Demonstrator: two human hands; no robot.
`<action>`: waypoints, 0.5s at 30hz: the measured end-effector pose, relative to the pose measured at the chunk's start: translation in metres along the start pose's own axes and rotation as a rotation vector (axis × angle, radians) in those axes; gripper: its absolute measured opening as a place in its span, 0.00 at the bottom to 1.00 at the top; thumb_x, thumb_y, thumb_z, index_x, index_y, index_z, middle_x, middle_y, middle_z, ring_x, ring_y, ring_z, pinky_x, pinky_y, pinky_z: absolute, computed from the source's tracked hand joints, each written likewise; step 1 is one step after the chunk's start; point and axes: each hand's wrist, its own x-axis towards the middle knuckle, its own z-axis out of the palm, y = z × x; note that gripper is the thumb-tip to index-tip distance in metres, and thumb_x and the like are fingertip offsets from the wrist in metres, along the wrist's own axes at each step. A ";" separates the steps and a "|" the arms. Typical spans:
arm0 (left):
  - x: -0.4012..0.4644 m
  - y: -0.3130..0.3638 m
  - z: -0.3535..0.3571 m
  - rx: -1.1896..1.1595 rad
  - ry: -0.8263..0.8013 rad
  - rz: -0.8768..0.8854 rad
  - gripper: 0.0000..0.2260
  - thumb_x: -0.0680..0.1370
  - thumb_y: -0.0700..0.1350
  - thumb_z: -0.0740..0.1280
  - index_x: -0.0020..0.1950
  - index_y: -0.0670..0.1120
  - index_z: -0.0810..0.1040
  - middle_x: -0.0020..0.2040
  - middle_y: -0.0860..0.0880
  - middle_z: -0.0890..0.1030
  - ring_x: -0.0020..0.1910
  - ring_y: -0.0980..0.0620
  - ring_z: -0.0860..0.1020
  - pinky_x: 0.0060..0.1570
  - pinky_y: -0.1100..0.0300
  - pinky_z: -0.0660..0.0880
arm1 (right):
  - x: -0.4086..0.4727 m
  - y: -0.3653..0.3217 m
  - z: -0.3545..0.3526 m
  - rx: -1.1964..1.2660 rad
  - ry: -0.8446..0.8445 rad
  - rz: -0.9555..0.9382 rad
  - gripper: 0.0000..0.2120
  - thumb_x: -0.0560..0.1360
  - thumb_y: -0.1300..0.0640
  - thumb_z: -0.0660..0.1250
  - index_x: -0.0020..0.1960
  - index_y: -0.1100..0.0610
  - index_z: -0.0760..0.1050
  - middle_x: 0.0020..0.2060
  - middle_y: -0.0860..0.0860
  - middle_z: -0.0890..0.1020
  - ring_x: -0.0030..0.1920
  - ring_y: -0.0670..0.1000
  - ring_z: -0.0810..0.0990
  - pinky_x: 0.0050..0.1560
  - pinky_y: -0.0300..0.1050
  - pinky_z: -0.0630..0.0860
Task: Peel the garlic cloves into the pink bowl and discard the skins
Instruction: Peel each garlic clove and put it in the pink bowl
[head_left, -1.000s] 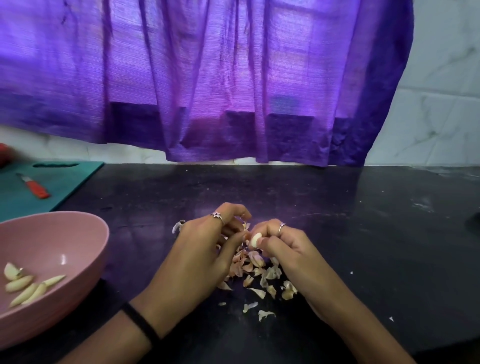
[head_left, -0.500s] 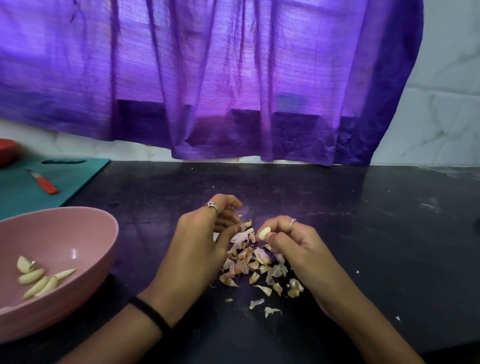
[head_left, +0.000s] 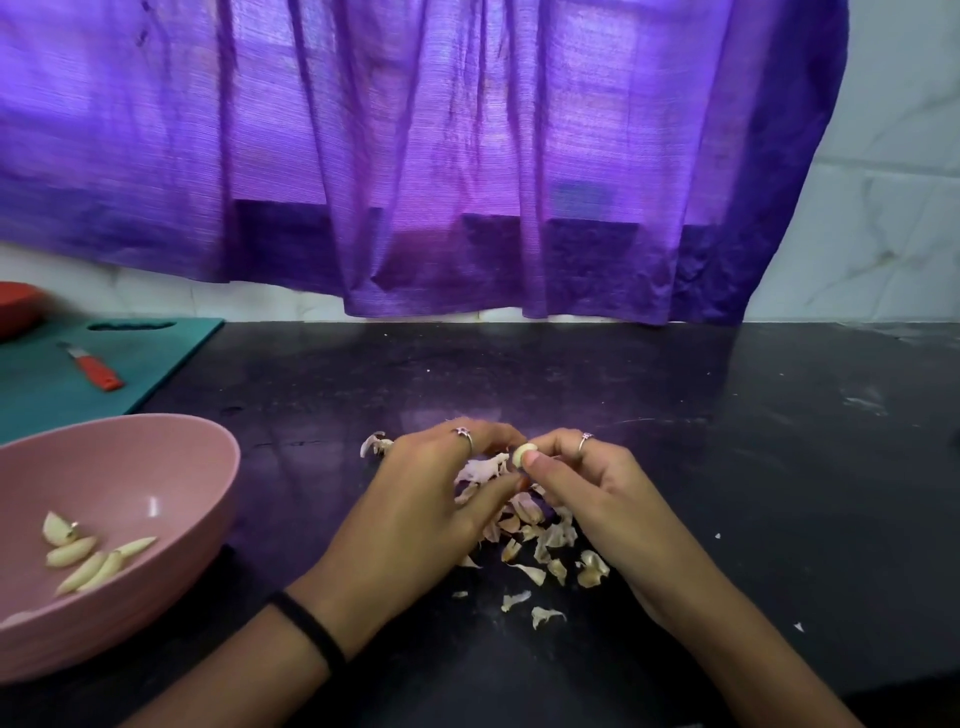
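Head view: both hands work over the middle of the dark counter (head_left: 675, 415), toward its near edge. The right hand (head_left: 597, 488) pinches a pale clove (head_left: 521, 455) between thumb and forefinger, and the left hand (head_left: 421, 499) curls in against it, its fingertips at the clove or at a flap of loose skin just beside it (I cannot tell whether those fingers grip anything, since the hand hides them). The clove looks nearly bare, so the step in hand is probably the last stripping of this one.

The next move calls for clearing any skin that clings, then carrying the clove left, over the rim of the bowl (head_left: 218, 467) near the counter's left edge, and dropping it among the peeled cloves (head_left: 88, 561) lying in the bottom. The skins (head_left: 540, 540) are scattered under and just nearer than the hands; discarding them is not yet done, and no bin is in view. Being light, they would likely scatter if swept carelessly.

A teal board (head_left: 47, 384) sits at the far left corner with a red-handled knife (head_left: 93, 366) on it and something red (head_left: 18, 306) at its far end. A purple curtain (head_left: 467, 156) hangs above the counter's back edge, with a pale marbled wall (head_left: 883, 208) to the right.
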 end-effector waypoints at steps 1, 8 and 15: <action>0.000 0.000 0.000 0.004 0.016 -0.001 0.08 0.74 0.49 0.69 0.52 0.52 0.82 0.46 0.61 0.82 0.49 0.68 0.76 0.47 0.76 0.70 | 0.000 0.000 0.000 -0.013 -0.010 -0.003 0.09 0.78 0.52 0.64 0.45 0.52 0.81 0.43 0.53 0.82 0.41 0.40 0.78 0.48 0.37 0.74; 0.004 0.006 -0.009 -0.028 0.082 -0.071 0.05 0.75 0.46 0.71 0.50 0.51 0.83 0.44 0.59 0.83 0.45 0.65 0.79 0.45 0.65 0.76 | -0.001 -0.005 0.003 0.005 0.027 -0.023 0.17 0.75 0.40 0.58 0.49 0.48 0.81 0.45 0.43 0.84 0.43 0.37 0.80 0.48 0.35 0.73; -0.013 0.012 -0.081 0.070 0.261 -0.229 0.04 0.73 0.42 0.73 0.47 0.49 0.83 0.42 0.57 0.83 0.42 0.62 0.81 0.39 0.71 0.74 | 0.000 0.000 0.004 -0.071 0.062 -0.074 0.17 0.77 0.43 0.58 0.46 0.50 0.82 0.49 0.47 0.81 0.45 0.37 0.79 0.52 0.38 0.74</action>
